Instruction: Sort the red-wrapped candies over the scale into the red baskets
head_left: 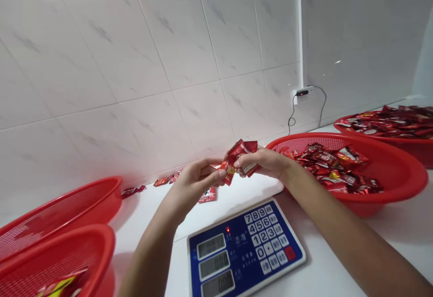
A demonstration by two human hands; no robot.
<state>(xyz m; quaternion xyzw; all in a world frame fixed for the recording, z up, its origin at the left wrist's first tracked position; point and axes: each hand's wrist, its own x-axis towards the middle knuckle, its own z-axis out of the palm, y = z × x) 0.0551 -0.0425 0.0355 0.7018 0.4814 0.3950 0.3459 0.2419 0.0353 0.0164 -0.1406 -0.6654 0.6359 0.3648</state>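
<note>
Above the pale pan [255, 190] of a blue-faced scale [241, 263], two bare hands meet over a small bunch of red packets [241, 152]. The right hand [262, 159] has a narrow grip, its thumb pressed across the packets with the fingers behind them. The left hand [204, 175] pinches the left edge of the same bunch between thumb and fingers, so both hold it off the pan. Below them a loose packet [209, 195] lies on the pan, partly covered by the left hand.

Toward the wearer, the scale shows three display windows and a keypad (a small red light glows above the displays). On the right, a red basket [401, 170] holds a heap of wrapped packets [338, 170], and a fuller basket [341, 127] stands behind it. On the left, two more baskets stand close together; the nearer one [101, 247] has a few packets inside, one marked in yellow [62, 285]. More red packets [133, 191] lie along the back of the white surface [149, 218], near the tiled wall [152, 62]. A power strip [302, 92] with cables is fixed there.
</note>
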